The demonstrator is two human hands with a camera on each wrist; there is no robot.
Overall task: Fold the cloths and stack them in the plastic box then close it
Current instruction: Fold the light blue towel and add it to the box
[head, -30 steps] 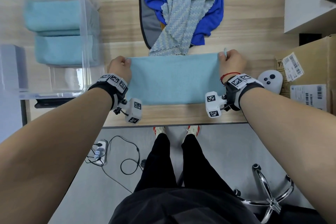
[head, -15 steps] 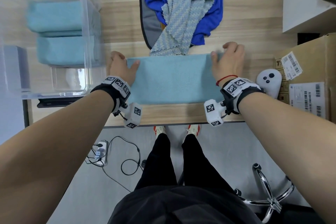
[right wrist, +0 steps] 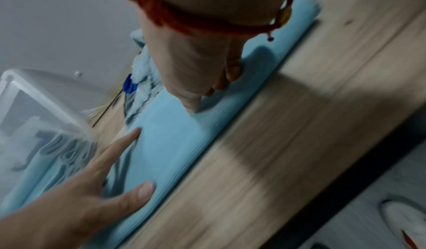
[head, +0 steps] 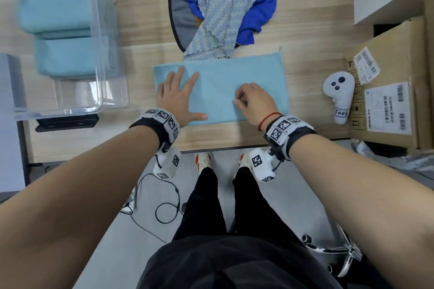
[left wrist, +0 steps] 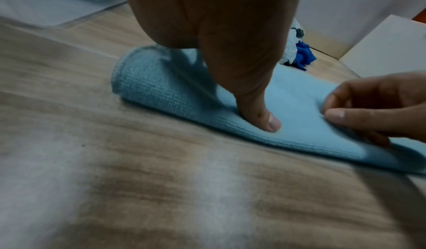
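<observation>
- A light blue cloth (head: pixel 225 82), folded into a long strip, is laid flat on the wooden table (head: pixel 310 73), just right of the plastic box (head: pixel 110 91).
- Its left end is pressed by the left hand (head: pixel 176 96), fingers spread wide and straight.
- Its middle is pinched by the curled fingers of the right hand (head: pixel 254 101).
- Two folded cloths (head: pixel 65 54) are seen inside the box.
</observation>
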